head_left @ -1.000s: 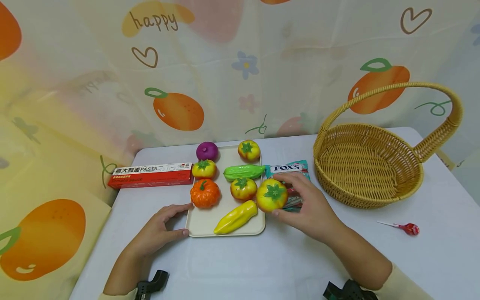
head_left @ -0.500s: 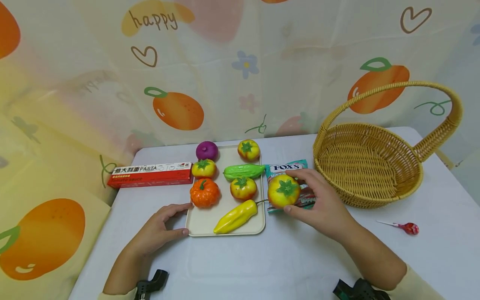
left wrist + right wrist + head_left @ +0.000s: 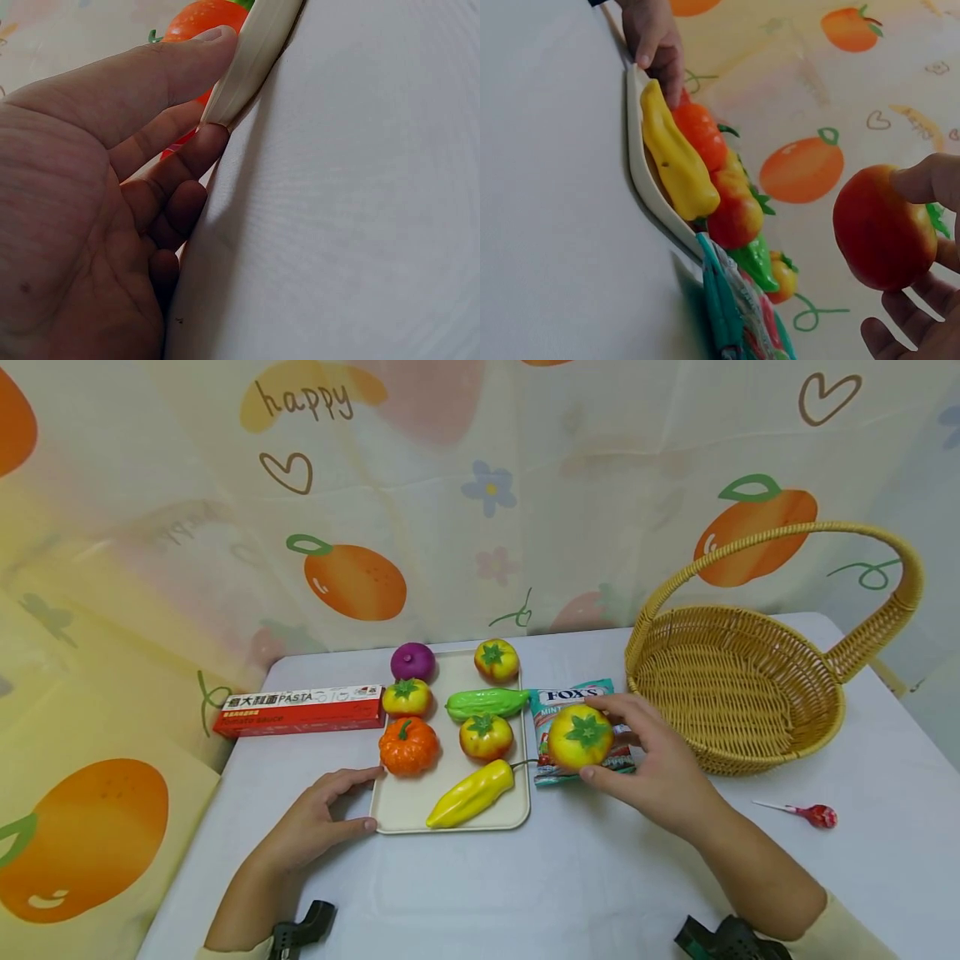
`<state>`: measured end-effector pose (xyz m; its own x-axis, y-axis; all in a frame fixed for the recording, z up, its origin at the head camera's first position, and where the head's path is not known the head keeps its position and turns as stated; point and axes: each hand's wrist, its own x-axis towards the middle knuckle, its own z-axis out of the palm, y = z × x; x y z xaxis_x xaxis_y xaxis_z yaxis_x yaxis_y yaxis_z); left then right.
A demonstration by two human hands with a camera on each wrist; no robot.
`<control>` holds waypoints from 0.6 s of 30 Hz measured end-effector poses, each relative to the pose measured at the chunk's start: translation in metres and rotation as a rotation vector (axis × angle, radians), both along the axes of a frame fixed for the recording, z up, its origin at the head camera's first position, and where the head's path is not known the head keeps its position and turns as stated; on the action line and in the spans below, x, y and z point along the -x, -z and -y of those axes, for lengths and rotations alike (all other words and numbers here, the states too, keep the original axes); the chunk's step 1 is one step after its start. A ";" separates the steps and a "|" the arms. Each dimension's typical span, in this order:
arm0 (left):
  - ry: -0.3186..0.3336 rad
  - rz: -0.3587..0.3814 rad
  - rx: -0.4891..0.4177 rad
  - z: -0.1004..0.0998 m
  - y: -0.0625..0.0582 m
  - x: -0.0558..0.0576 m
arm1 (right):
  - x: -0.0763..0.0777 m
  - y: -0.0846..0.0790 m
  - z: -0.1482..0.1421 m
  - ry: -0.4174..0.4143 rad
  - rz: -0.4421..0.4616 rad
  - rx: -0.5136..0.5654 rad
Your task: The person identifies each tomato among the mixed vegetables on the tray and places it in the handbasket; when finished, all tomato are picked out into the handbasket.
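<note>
The table (image 3: 465, 893) is white on top. A cream tray (image 3: 397, 810) with rounded corners sits on it. A long red and white pasta box (image 3: 300, 714) lies just left of the tray. A shiny blue-green bag (image 3: 558, 696) that says FOX'S is just right of the tray. A woven basket (image 3: 738, 767) with a big handle stands farther right of the tray. A red lollipop (image 3: 819, 816) with a white stick lies far to the right of the tray's near end.
</note>
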<state>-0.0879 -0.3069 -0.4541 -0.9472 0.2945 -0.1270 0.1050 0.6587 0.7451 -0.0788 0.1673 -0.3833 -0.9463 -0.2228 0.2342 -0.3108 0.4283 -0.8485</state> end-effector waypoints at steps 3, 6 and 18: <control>0.001 0.000 -0.002 0.000 0.000 0.000 | 0.000 0.000 -0.003 0.009 -0.007 -0.001; 0.000 0.001 0.002 0.000 -0.001 -0.001 | 0.000 0.001 -0.006 0.017 -0.010 0.004; -0.012 0.007 0.014 -0.003 -0.004 -0.002 | 0.001 -0.001 -0.020 0.029 -0.003 0.003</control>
